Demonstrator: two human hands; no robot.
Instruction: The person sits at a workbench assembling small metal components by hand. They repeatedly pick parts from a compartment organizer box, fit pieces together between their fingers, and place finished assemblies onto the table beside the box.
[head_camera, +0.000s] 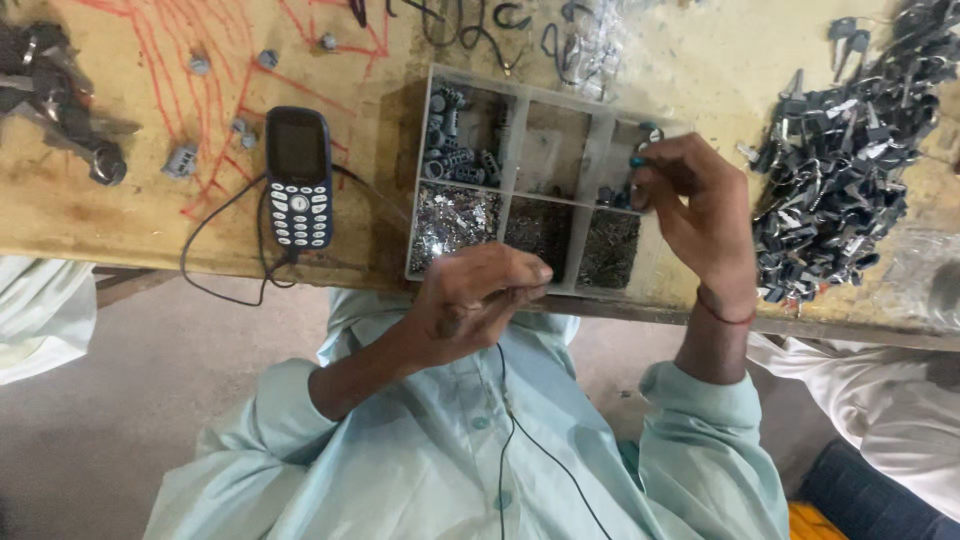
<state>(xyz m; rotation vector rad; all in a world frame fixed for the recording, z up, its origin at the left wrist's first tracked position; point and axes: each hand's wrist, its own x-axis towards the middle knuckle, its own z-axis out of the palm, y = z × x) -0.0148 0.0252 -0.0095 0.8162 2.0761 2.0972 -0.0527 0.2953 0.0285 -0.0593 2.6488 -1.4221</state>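
My right hand (700, 205) is raised over the right end of a clear compartment tray (597, 150). Its thumb and fingers pinch a small grey metal part (645, 135). My left hand (478, 298) hovers at the table's near edge, just in front of the tray. Its fingers are curled together around something small and dark that is mostly hidden. The tray's compartments hold grey plastic pieces (455, 150), shiny metal bits (452, 222) and dark small pins (608, 248).
A dark blue keypad phone (298, 178) lies left of the tray with a black cable (215, 265) trailing off the edge. A big pile of grey key-like parts (840, 175) sits at the right. Loose grey pieces (182, 160) dot the red-scribbled wooden table (120, 215). Another person's white clothing (880, 400) is at the lower right.
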